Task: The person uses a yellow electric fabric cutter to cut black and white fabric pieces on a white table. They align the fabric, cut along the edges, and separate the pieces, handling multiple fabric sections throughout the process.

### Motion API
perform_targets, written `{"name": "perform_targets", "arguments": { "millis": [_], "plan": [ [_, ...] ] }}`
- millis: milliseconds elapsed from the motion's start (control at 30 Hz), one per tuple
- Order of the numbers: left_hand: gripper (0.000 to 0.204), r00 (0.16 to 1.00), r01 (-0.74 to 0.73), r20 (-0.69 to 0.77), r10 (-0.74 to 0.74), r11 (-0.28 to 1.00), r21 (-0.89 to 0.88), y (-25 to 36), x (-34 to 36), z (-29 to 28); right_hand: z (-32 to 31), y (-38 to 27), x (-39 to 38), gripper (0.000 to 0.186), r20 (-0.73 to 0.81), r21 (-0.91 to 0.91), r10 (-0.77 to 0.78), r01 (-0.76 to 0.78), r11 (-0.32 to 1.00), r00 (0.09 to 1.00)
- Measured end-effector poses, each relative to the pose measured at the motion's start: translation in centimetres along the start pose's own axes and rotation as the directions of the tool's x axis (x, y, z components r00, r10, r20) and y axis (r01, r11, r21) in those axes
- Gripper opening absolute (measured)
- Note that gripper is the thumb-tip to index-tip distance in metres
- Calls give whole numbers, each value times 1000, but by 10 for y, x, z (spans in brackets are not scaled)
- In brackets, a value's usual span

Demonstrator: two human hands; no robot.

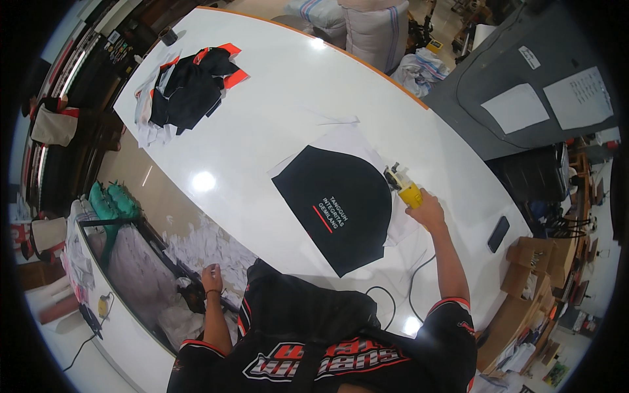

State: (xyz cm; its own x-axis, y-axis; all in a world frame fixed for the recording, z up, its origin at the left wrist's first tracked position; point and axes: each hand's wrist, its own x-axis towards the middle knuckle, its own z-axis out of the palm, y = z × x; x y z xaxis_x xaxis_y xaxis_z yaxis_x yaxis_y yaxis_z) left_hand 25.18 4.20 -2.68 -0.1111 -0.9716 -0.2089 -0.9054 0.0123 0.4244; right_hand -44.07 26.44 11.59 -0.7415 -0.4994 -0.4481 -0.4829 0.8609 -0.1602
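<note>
Right of centre, our right hand [429, 211] has its fingers wrapped round a yellow cutter [411, 195] beside the black panel [347, 180], mid-frame; lower left, our left hand [211, 278] hangs loosely open, so the unheld cloth could slip and be nicked.

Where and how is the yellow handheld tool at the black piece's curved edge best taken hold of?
Best around the yellow body of the handheld tool, from the lower right, as the right hand does. That rounded end faces away from the black piece, while the metal front sits at its edge, so fingers likely belong well back.
</note>
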Motion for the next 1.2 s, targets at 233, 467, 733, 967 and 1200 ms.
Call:
{"name": "perform_targets", "arguments": {
  "millis": [233, 467, 733, 967, 1200],
  "plan": [
    [31, 999, 51, -1, -51, 999, 9, -1, -22, 0, -9, -10, 38, 75, 35, -80, -113, 115, 990, 993],
    [32, 996, 92, 10, -92, 996, -20, 3, -36, 3, -33, -36, 62, 74, 108, -163, -163, 179, 970, 981],
    [36, 992, 123, -1, -124, 991, -57, 5, -42, 4, -36, -59, 96, 71, 183, -250, -232, 273, 929, 955],
    [39, 986, 168, 19, -167, 983, -75, 13, -44, 2, -42, -82, 108, 70, 182, -251, -301, 340, 907, 936],
    [38, 982, 188, 20, -187, 980, -68, 6, -52, 6, -45, -120, 111, 65, 202, -275, -366, 412, 869, 908]
  ]
}}
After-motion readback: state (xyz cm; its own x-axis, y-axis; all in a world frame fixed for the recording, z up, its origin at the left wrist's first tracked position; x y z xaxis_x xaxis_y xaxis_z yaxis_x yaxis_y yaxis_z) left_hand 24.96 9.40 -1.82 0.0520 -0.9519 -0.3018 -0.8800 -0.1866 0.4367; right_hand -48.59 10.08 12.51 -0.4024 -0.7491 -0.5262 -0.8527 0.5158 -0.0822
